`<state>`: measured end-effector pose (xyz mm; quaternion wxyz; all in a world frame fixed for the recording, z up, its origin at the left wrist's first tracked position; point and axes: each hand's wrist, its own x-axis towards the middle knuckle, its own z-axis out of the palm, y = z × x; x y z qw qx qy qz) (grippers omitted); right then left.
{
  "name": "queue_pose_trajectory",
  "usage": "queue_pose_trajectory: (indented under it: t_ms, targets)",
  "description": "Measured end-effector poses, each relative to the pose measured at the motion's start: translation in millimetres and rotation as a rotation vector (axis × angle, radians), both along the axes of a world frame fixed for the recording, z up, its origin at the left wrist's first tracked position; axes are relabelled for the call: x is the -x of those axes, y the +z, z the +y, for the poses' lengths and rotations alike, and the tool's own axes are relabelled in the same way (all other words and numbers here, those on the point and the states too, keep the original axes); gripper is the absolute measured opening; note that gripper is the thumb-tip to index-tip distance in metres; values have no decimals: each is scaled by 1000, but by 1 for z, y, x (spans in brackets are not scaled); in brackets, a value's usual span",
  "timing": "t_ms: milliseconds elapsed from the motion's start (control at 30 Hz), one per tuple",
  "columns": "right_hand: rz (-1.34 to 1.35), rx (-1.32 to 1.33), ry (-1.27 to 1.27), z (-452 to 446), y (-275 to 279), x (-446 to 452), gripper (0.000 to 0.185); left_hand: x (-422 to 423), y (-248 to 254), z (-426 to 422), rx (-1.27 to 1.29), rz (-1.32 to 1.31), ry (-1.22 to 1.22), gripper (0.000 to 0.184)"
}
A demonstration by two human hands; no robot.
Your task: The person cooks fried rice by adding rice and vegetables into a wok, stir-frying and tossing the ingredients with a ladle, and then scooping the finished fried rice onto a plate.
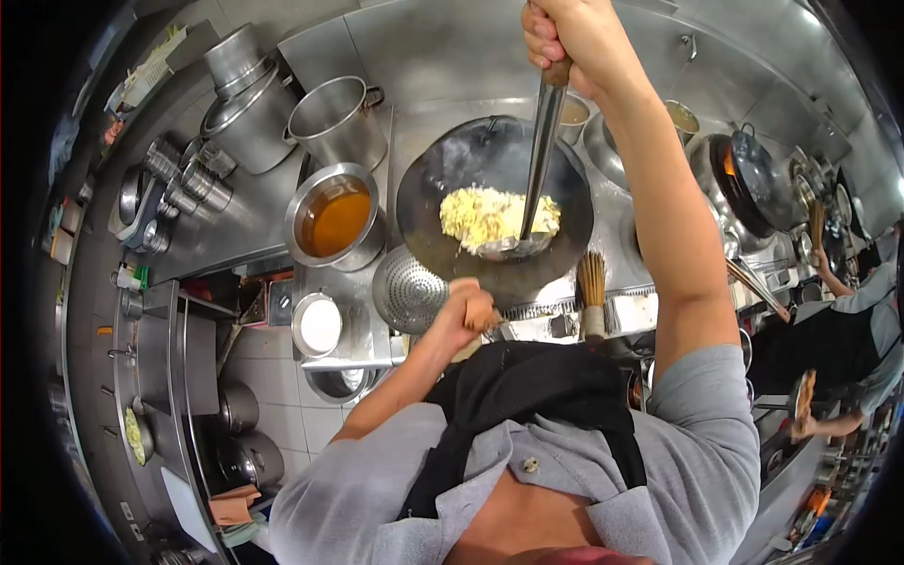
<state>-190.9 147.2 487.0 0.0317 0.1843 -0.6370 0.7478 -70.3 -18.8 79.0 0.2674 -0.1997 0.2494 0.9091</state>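
Note:
My right hand (573, 45) is raised high, its fingers wrapped round the wooden grip of a long metal wok ladle (540, 155). The ladle's bowl rests low in a dark wok (428, 231), against a yellow and white mass of food that looks like egg fried rice (485, 218). Faint steam hangs over the back of the wok. Closed in a fist at the wok's near left rim, my left hand (463, 313) seems to grip its handle, which the fingers mostly hide. Just left of that hand lies a round perforated strainer (407, 287).
Left of the wok stand a pot of orange-brown liquid (299, 226), a tall steel pot (334, 127) and a white-filled bowl (316, 325). A bamboo brush (591, 287) stands at the wok's near right. A co-worker (838, 330) is at the far right, near other woks (763, 184).

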Motion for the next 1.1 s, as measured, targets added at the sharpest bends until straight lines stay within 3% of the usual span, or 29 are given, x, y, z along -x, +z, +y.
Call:
queue_pose_trajectory:
  t_ms: [67,100,167,200,267,333,400,467,500,533,600,667,733,800,900,1000,1067,1100]
  targets:
    - [36,10,-12,-1,-2,7,41,2,9,10,105,-122,89,11]
    - [40,21,-21,-3,-16,8,40,15,-12,4,-92,1,3,10]
    - [124,-15,-163,-15,-75,51,41,59,-36,2,-227,164,-101,9]
    - [220,-24,-228,-15,-108,69,43,53,-6,13,69,91,19,18]
    - [265,-9,-255,5,-108,73,42,14,-45,4,66,75,-41,12]
    - [193,206,-165,25,-89,65,40,-24,-91,-1,127,17,-27,11]
    - [180,235,-114,29,-74,51,39,-25,-94,-2,160,108,-45,7]
    - [109,215,-100,27,-54,37,41,3,-25,4,208,51,67,5]
    - [103,86,-241,30,-46,36,37,30,-36,-3,28,37,-3,7]
    - [134,86,-193,37,-34,36,38,56,-55,-5,-53,71,-23,9]
    - [320,196,-12,50,-14,38,42,74,-26,4,-84,44,53,13]
    - [335,239,-32,56,-14,29,40,86,-23,18,-53,-51,125,12]
    - [247,99,-387,38,-72,57,38,95,-42,13,-61,-160,72,16]
    - [233,212,-190,36,-151,109,36,86,-6,14,166,-197,24,29]
    - [256,243,-143,25,-113,105,35,91,-2,4,60,-322,-98,44]
    - [309,218,-50,2,-73,67,37,94,-2,14,179,-266,16,49]
    - [369,0,-122,-15,-111,70,38,98,-8,16,180,-189,4,44]
    - [323,-22,-100,-22,-168,101,38,101,-24,17,170,-131,0,38]
